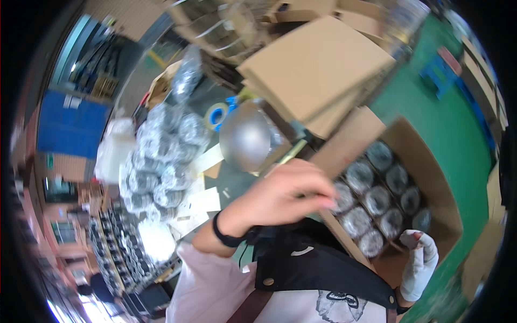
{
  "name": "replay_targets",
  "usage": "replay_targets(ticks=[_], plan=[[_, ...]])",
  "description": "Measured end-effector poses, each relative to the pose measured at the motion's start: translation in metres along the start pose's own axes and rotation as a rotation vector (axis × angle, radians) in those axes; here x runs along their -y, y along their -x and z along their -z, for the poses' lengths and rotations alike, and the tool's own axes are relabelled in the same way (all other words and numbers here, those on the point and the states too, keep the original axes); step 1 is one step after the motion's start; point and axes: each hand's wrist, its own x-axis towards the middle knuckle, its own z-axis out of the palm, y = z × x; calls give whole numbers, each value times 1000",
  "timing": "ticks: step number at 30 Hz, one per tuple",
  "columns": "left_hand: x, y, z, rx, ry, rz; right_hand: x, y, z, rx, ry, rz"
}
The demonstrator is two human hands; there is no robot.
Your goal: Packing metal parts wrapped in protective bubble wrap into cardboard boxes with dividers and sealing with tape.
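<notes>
Left hand: bare, with a black band at the wrist, the left hand (285,191) is raised near the middle of the view with its fingers curled downward; motion blur hides whether anything is pinched in them, so I cannot tell if it grips something.

Right hand: in a white glove, the right hand (419,258) sits at about 4 o'clock, fingers loosely bent, touching the inner edge of the cardboard box (431,156); it seems to grasp nothing.

Box: open at 3 o'clock, its divider cells hold rows of wrapped jars (371,199); the corner nearest the gloved hand looks unfilled.

Metal bowl: a shiny round metal bowl (245,137) lies just above the bare hand, toward 12 o'clock.

Loose stock: a heap of plastic-wrapped pieces (161,156) is at 9 o'clock, on a table (210,102).

Flat cardboard: a stack of cardboard sheets (318,64) lies at 12 to 1 o'clock.

Doing it well: in my judgement, steadying the box with the gloved hand and lowering each piece straight into a free cell avoids knocking its neighbours.
</notes>
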Motion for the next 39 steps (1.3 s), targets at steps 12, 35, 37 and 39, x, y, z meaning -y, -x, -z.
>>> replay_targets(ticks=[12, 35, 37, 39], plan=[[89, 324, 257, -860, -1159, 842, 58, -96, -425, 1410, 595, 380], [238, 441, 406, -291, -1287, 644, 10, -57, -324, 746, 332, -35], [201, 383, 378, -412, -1302, 673, 12, -25, -208, 426, -70, -122], [156, 341, 338, -527, -1344, 511, 18, 2, -117, 7, -23, -23]])
